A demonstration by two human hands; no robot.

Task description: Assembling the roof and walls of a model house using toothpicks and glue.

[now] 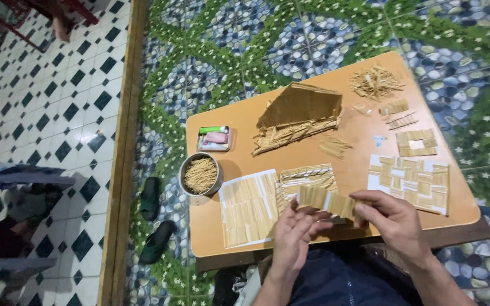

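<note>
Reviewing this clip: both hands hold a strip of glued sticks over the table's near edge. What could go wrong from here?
1. The stick panel is pinched only at its ends by the left hand and right hand; it might flex and split.
2. It hangs near the table edge, so dropped pieces could land on the floor.
3. The open tin of sticks sits at the table's left rim; an elbow could tip it off.

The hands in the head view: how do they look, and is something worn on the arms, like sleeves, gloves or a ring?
Both the left hand and the right hand are bare: no gloves, and no ring or watch can be made out. The forearms are uncovered to the picture's edge, so no sleeves show. Below them lies dark blue clothing.
</note>
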